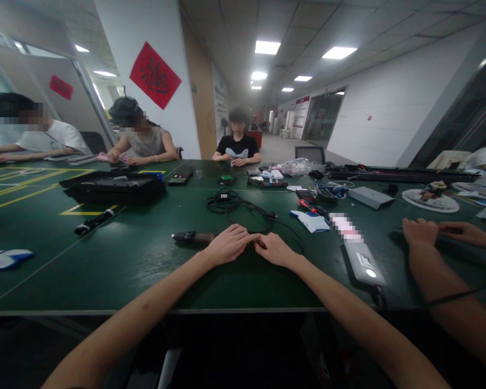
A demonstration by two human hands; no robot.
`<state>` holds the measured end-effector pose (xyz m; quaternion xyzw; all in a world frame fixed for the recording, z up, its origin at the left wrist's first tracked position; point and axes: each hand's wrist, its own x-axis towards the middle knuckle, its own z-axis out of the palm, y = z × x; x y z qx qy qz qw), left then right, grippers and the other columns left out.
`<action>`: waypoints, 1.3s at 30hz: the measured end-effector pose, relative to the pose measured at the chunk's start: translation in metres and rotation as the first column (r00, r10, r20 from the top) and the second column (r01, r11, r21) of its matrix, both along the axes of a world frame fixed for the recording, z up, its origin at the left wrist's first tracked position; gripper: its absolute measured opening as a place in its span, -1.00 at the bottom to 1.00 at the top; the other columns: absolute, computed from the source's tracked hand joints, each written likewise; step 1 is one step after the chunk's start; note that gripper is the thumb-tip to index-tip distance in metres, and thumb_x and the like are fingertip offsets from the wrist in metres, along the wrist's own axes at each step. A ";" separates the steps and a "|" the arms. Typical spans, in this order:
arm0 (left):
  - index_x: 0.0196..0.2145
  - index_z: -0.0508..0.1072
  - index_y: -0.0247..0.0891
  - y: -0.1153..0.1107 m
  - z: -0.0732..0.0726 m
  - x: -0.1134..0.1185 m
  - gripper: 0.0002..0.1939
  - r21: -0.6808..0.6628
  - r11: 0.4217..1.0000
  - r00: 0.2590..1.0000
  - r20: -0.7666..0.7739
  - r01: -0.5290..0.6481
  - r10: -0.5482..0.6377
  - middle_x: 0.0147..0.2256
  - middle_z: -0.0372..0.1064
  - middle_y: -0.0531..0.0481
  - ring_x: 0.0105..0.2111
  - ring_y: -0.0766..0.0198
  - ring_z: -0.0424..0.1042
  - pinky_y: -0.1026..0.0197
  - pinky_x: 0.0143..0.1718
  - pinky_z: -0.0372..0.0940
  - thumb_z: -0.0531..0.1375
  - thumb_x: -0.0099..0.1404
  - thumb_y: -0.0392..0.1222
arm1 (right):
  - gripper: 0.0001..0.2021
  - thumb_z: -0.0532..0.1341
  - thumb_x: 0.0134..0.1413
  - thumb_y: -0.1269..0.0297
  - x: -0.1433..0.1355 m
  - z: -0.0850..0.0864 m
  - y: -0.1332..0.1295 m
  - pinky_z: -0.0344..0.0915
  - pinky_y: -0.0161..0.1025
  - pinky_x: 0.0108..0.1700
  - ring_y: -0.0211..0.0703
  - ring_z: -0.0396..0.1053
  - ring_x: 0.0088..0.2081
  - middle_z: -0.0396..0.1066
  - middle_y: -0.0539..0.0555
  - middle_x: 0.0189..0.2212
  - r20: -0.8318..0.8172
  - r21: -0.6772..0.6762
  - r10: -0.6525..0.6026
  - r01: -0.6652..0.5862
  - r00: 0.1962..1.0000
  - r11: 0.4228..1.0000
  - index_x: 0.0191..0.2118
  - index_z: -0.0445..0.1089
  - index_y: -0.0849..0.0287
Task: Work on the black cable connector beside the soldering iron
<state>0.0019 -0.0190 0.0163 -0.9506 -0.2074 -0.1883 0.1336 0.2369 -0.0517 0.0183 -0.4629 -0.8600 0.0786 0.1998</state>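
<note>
A corded power drill [194,236] lies on its side on the green table, its chuck pointing left. My left hand [230,244] lies over the rear part of the drill, fingers bent around it and pointing right. Against its fingertips, my right hand [274,249] is closed, with thumb and fingers pinched together. Whatever the right fingers hold is hidden. Behind both hands a black power cord [243,202] lies in loose loops, its plug [272,215] just beyond the right hand.
Left are a black tray [113,186], a black cylindrical tool [95,221] and a glove [8,259]. To the right sit a red-handled screwdriver [306,205], another glove [314,221] and a grey power strip [363,263]. A co-worker's hands [421,232] are close on the right; others sit around.
</note>
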 end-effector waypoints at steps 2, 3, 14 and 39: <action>0.39 0.11 -0.15 0.000 -0.001 0.000 -0.44 0.007 1.000 1.000 0.006 -0.020 0.020 0.00 0.40 -0.11 0.06 0.09 0.34 -0.01 0.20 0.19 0.09 0.49 -0.22 | -0.89 0.21 0.35 0.34 0.000 0.001 -0.001 0.06 -0.32 -0.35 -0.29 0.27 -0.49 0.45 0.01 -0.45 0.007 -0.008 0.004 -0.004 1.000 1.000 -0.24 0.44 0.24; 0.39 0.11 -0.15 0.000 -0.001 0.001 -0.44 0.008 1.000 1.000 0.010 -0.027 0.027 -0.01 0.40 -0.11 0.06 0.08 0.34 -0.02 0.19 0.19 0.09 0.49 -0.19 | -0.90 0.21 0.34 0.35 0.000 0.002 -0.001 0.06 -0.32 -0.35 -0.29 0.28 -0.49 0.45 0.01 -0.45 0.006 -0.011 0.010 -0.010 1.000 1.000 -0.23 0.43 0.23; 0.39 0.11 -0.16 0.000 -0.001 0.001 -0.44 -0.007 1.000 1.000 0.013 -0.012 0.013 0.01 0.39 -0.13 0.07 0.06 0.33 -0.03 0.18 0.19 0.08 0.49 -0.18 | -0.91 0.20 0.34 0.35 0.000 0.001 0.001 0.06 -0.33 -0.34 -0.28 0.29 -0.47 0.44 -0.01 -0.45 0.019 -0.003 0.025 -0.025 1.000 1.000 -0.15 0.44 0.22; 0.40 0.10 -0.17 0.002 -0.002 0.000 -0.43 -0.008 1.000 0.999 0.025 -0.020 0.020 0.01 0.40 -0.13 0.08 0.08 0.35 -0.03 0.20 0.19 0.09 0.50 -0.17 | -0.90 0.19 0.36 0.34 0.000 0.005 -0.002 0.08 -0.33 -0.33 -0.27 0.32 -0.46 0.47 0.02 -0.42 0.014 -0.022 0.028 -0.028 1.000 0.999 -0.16 0.45 0.22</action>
